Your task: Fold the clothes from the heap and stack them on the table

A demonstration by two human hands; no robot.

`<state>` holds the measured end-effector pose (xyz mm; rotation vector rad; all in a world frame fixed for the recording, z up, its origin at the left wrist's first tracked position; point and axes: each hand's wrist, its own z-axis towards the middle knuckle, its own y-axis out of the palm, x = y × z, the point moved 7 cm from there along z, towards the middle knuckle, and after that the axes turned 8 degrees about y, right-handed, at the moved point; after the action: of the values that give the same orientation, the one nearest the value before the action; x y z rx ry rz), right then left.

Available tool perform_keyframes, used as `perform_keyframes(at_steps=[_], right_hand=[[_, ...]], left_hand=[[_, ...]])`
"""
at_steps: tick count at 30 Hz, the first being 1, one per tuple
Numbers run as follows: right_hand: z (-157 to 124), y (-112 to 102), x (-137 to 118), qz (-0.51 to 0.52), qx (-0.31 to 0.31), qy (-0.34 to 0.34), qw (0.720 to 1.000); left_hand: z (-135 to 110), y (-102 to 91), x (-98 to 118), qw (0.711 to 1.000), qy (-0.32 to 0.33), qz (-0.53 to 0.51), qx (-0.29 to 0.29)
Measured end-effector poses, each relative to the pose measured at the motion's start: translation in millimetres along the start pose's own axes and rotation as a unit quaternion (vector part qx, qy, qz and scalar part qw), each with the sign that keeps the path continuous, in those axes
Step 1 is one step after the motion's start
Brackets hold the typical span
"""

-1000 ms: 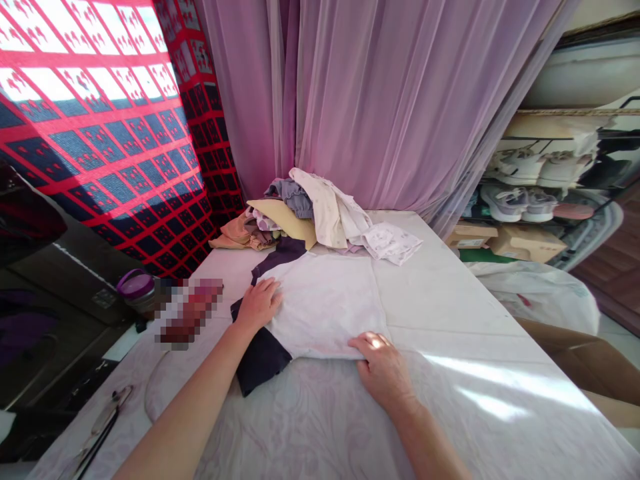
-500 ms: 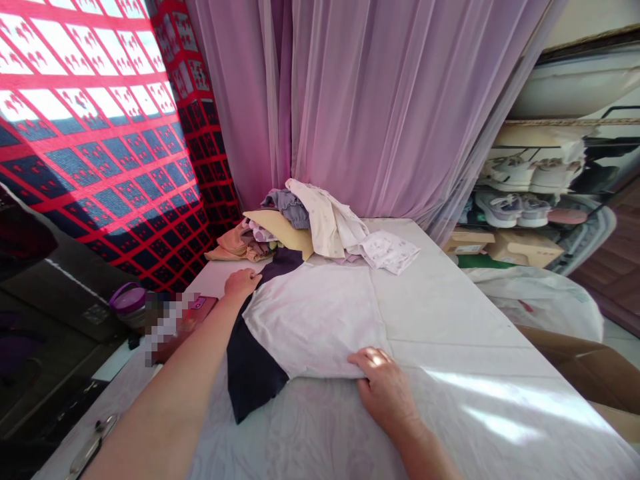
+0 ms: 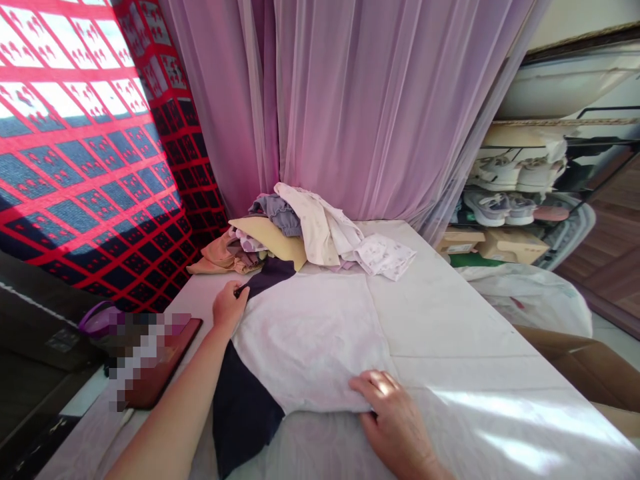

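Note:
A white T-shirt point(image 3: 310, 340) with dark navy sleeves lies spread flat on the white-covered surface, its collar end to the left and hem to the right. At the collar end, my left hand point(image 3: 231, 304) is closed, pinching the dark edge of the fabric. My right hand point(image 3: 395, 417) grips the near corner of the hem, fingers on top and thumb at the edge. One navy sleeve point(image 3: 245, 407) lies towards me, partly behind my left forearm. The far sleeve reaches a heap of clothes point(image 3: 320, 233).
Purple curtains point(image 3: 340, 107) hang behind the heap. A red phone or tablet-like item point(image 3: 170, 363), partly pixelated, lies on the left. To the right are a rack with shoes point(image 3: 500, 208), small boxes point(image 3: 515, 245) and an open cardboard box point(image 3: 575, 367). A red-and-navy patterned cloth point(image 3: 100, 180) hangs at left.
The T-shirt now sits slightly nearer me and looks more stretched between my hands. My left hand has shifted left and a little towards me; both hands keep their hold.

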<state>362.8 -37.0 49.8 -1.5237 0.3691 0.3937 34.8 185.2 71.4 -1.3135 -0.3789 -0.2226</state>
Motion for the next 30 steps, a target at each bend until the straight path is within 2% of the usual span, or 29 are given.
perform_keyframes(at_steps=[3, 9, 13, 15, 16, 18, 20, 22, 26, 30], right_hand=[[-1.3, 6.4, 2.9, 0.006, -0.011, -0.005, 1.000], [-3.6, 5.3, -7.2, 0.019, 0.001, -0.018, 1.000], [-6.4, -0.7, -23.7, 0.007, -0.011, -0.045, 0.999], [-7.5, -3.4, -29.3, -0.006, -0.006, -0.052, 0.999], [-8.0, -4.1, -31.5, -0.013, -0.003, -0.057, 0.998], [-8.6, -4.1, -35.1, -0.026, 0.004, -0.068, 0.997], [-8.9, -3.2, -38.1, -0.041, 0.013, -0.079, 0.996], [-9.3, -2.3, -40.7, -0.054, 0.026, -0.090, 0.994], [-11.0, -1.0, -43.1, -0.067, 0.045, -0.102, 0.991], [-12.8, -0.2, -42.1, -0.076, 0.053, -0.101, 0.991]], left_hand=[[0.1, 4.5, -8.6, 0.998, 0.008, -0.068, 0.019], [4.6, 7.6, -14.8, 0.994, 0.008, -0.108, 0.012], [4.9, 2.1, -11.4, 0.992, -0.005, -0.130, 0.001], [-2.7, -4.9, -5.0, 0.991, -0.001, -0.133, 0.003], [-10.0, -9.0, 1.1, 0.992, 0.015, -0.126, 0.003], [-32.8, -15.5, 20.6, 0.991, 0.087, -0.098, -0.008], [-67.2, -16.8, 45.1, 0.978, 0.193, -0.064, -0.041], [-106.8, -13.0, 61.3, 0.959, 0.262, -0.051, -0.095], [-168.4, -6.4, 64.2, 0.933, 0.306, -0.054, -0.184], [-190.4, -6.2, 52.2, 0.914, 0.342, -0.043, -0.212]])
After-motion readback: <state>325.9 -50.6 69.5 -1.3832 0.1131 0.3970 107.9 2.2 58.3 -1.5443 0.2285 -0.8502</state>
